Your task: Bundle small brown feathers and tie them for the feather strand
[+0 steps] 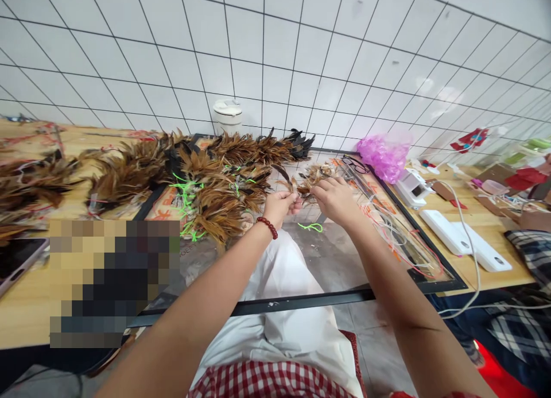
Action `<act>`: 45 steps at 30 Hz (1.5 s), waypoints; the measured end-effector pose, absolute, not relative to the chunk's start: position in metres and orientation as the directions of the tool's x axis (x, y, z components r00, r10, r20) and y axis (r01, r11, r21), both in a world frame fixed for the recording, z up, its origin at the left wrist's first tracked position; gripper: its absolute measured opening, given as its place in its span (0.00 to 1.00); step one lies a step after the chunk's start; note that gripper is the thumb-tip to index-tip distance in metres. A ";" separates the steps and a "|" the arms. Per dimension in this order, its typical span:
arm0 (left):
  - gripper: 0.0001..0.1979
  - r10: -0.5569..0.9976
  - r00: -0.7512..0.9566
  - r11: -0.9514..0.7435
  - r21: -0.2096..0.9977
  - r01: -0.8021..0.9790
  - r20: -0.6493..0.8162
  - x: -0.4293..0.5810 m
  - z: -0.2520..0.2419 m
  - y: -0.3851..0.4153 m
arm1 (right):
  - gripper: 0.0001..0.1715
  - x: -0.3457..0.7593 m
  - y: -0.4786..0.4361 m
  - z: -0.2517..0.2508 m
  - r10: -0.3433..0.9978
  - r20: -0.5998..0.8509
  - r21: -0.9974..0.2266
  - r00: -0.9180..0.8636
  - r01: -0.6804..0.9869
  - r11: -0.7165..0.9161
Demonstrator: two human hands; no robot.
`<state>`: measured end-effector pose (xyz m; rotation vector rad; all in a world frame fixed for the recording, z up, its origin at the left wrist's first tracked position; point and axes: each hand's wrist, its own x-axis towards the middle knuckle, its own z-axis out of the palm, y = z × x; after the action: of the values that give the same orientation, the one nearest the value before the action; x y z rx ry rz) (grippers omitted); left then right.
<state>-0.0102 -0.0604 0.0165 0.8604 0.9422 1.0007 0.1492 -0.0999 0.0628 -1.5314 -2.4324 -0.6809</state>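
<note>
My left hand [279, 208], with a dark red bead bracelet [268, 227] at its wrist, is closed in a pinch around the base of a brown feather [282, 173] that points up and left. My right hand [337, 200] bends over a small pile of loose feathers [321, 174]; its fingers are curled together and the fingertips are hard to see. Left of my hands lie bundled brown feathers [215, 197] tied with bright green string [186, 200]. A loop of green string [310, 227] rests on the glass-like tabletop just below my right hand.
A black-framed clear panel [301, 300] lies over the wooden table [495, 280]. Toward the right are white cords [387, 231], eyeglasses [356, 163], a pink plastic bag [385, 157] and white power banks [445, 231]. A white lidded container [228, 115] stands by the tiled wall. A person's plaid sleeve [531, 251] shows at right.
</note>
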 end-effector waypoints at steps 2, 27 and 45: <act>0.06 0.934 0.256 0.321 0.900 -0.294 -0.249 -0.011 0.017 -0.059 | 0.11 0.148 -0.099 0.059 0.790 0.406 0.293 -0.459 0.885 0.363; 0.05 0.807 0.525 0.412 0.895 -0.171 -0.271 -0.015 0.018 -0.063 | 0.16 0.152 -0.102 0.042 0.722 0.500 0.240 -0.478 0.878 0.415; 0.07 0.831 0.496 0.415 0.875 -0.250 -0.252 -0.014 0.017 -0.061 | 0.17 0.158 -0.093 0.031 0.951 0.302 -0.818 0.062 0.530 0.225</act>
<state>-0.0140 -0.0609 0.0172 0.8886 0.7725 0.7711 0.1583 -0.0931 0.0311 -1.4264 -1.5924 0.5844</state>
